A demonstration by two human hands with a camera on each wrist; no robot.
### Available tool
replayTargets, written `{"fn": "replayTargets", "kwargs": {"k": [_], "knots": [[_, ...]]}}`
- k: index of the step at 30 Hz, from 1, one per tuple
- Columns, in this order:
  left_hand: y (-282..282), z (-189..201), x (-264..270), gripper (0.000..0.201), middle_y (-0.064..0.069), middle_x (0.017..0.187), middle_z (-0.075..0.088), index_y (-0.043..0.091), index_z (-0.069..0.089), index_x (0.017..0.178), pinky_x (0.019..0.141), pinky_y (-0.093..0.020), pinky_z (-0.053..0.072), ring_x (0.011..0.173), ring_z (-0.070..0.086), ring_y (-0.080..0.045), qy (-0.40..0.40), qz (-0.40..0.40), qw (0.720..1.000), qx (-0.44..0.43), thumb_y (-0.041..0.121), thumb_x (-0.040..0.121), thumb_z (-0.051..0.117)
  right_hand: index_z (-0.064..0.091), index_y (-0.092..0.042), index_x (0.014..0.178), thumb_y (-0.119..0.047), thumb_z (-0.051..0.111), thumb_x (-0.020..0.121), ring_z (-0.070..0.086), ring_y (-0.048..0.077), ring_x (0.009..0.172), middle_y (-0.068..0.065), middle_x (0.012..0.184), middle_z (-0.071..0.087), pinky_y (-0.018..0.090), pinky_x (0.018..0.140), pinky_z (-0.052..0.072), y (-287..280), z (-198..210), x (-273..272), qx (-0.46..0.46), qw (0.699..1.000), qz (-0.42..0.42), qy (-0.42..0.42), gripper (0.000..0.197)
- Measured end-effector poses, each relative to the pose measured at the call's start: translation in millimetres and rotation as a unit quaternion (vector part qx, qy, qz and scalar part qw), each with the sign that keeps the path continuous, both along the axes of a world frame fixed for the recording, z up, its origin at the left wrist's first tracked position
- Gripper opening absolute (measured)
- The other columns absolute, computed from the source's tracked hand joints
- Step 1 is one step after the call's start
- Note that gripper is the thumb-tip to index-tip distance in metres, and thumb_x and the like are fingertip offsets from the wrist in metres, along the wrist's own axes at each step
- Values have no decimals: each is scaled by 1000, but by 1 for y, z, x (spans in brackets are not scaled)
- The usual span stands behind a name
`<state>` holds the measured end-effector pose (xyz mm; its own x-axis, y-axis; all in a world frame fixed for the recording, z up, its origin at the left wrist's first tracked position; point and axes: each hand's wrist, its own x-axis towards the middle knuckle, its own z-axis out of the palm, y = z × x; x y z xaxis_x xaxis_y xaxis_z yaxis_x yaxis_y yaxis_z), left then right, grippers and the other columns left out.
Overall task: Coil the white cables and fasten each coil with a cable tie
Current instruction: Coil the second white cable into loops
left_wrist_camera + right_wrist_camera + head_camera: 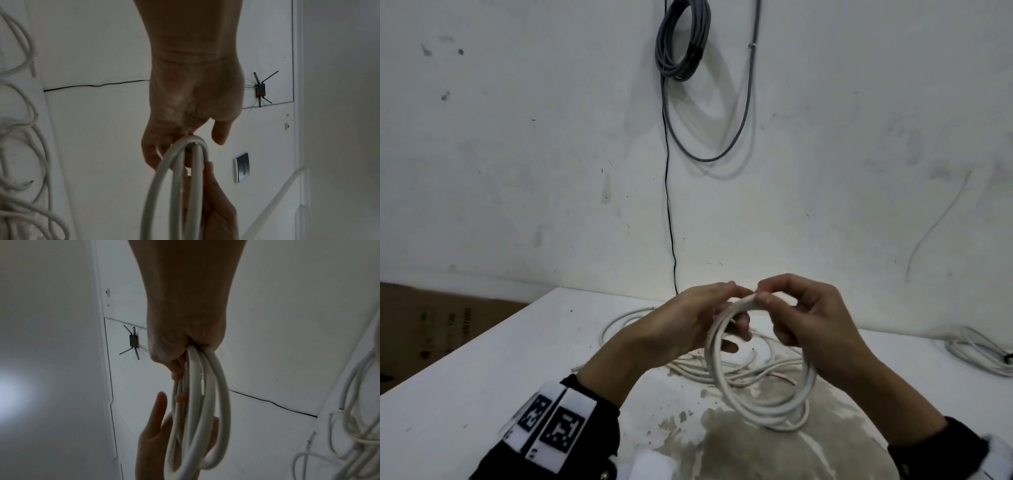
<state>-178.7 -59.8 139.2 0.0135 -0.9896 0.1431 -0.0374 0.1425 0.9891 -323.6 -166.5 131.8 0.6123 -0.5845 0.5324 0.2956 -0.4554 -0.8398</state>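
A coil of white cable hangs in the air over the white table, held at its top by both hands. My left hand has its fingers passed behind the loops and its thumb on top. My right hand pinches the top of the loops between thumb and forefinger. In the left wrist view the left hand curls on the coil. The right wrist view shows the right hand gripping the bundled loops, with the left hand below.
Loose white cables lie tangled on the table under the hands. Another white bundle sits at the table's right edge. A grey cable coil and a thin black wire hang on the wall. Cardboard lies left.
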Motion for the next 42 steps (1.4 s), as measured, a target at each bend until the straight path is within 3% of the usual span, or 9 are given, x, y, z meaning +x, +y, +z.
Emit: {"fn": "replayTargets", "kwargs": {"k": [3,6,9,17,22,26,31,35,42], "knots": [[0,-7,-14,36,-2,88,58,9,51,123,76,-33,57,87,67,-15,-24,65,996,-56,28,92,45,64,-7,74,0,60,85,29,11,37,-3,41,37,20,39,29,-5,0,2,38,997,-41,-58,14],[-7,-15,-32,26,-6,88,59,10,52,116,51,-26,54,59,65,-15,19,183,975,-121,24,95,47,64,-9,76,-2,60,87,30,12,37,-3,41,38,21,39,29,-1,-3,6,38,994,-69,-82,14],[-16,-22,-35,26,0,78,67,12,61,99,33,-16,32,30,43,-10,-36,304,934,-183,30,97,43,61,-10,80,-7,59,88,33,13,40,-3,42,39,24,42,31,4,-5,7,24,994,-75,-72,9],[-29,-26,-18,22,10,62,52,9,67,98,49,-1,32,45,46,10,-337,398,781,-344,21,92,50,52,-9,88,-13,50,94,57,9,58,3,86,65,27,54,46,8,-10,4,-13,997,-81,-12,8],[-37,-30,-20,20,2,48,49,10,69,93,36,-22,38,38,44,-14,-313,350,827,-309,19,94,52,56,-18,103,-13,47,96,50,12,47,1,79,69,24,50,43,-1,-18,-4,-111,985,-127,32,13],[-41,-28,-31,17,-8,54,57,10,71,94,35,-14,37,33,44,-9,-296,295,864,-281,16,93,55,58,-22,118,-16,55,92,52,11,42,-8,72,62,23,45,46,-10,-23,-19,-153,977,-135,63,27],[-48,-28,-47,18,-1,67,69,14,72,94,34,-16,35,29,43,-8,-243,243,907,-243,19,92,55,69,-10,84,-18,58,92,57,12,40,9,63,57,25,43,51,-19,-24,-40,-263,941,-202,67,16],[-54,-31,-62,21,10,38,54,17,68,108,39,-14,34,29,39,-7,-207,195,936,-208,19,91,57,63,-5,69,-28,55,89,56,24,44,8,48,53,37,49,44,-30,-32,-54,-348,891,-286,64,31],[-71,-42,-100,14,15,50,60,17,74,97,45,-14,34,38,38,-6,-260,232,895,-279,16,87,64,59,-2,54,-22,65,82,50,25,38,7,40,51,33,46,37,-35,-45,-89,-359,856,-371,31,35]]}}
